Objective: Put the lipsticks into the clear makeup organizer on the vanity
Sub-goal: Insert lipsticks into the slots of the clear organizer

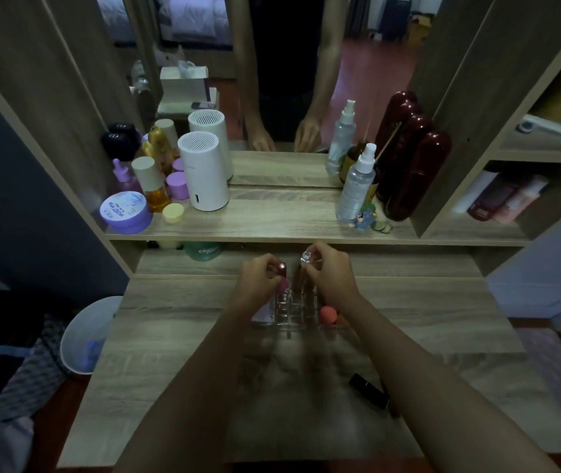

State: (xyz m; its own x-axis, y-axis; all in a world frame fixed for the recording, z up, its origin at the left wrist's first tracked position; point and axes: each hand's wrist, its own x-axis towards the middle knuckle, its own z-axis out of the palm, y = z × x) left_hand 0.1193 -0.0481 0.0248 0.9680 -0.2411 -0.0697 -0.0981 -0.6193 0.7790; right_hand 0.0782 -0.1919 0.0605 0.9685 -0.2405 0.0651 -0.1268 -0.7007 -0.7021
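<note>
Vanity [306, 387] filled most of my view, a pale wood top with a mirror [282, 80] above its back shelf. Near the middle of that top sat the clear organizer [294, 314], its grid of small open cells facing up — a coral sponge [327, 314] lay against its right side.

Both of my hands were over the organizer's far rows. My left hand [258, 283] pinched a red lipstick [281, 270] by its upper end, fingers pressed together round it; my right hand [330, 273] pinched a lipstick with a clear cap [306, 257] the same way. Each tube stood roughly upright, long axis pointing down toward the cells directly under it. I could not tell whether either base had entered a cell yet, since the fingers and the clear walls hid that.

One black lipstick [367, 390] lay on its side on the near right of the top, well apart from the organizer and just beside my right forearm — so I judged the right hand the nearer one for it.
</note>
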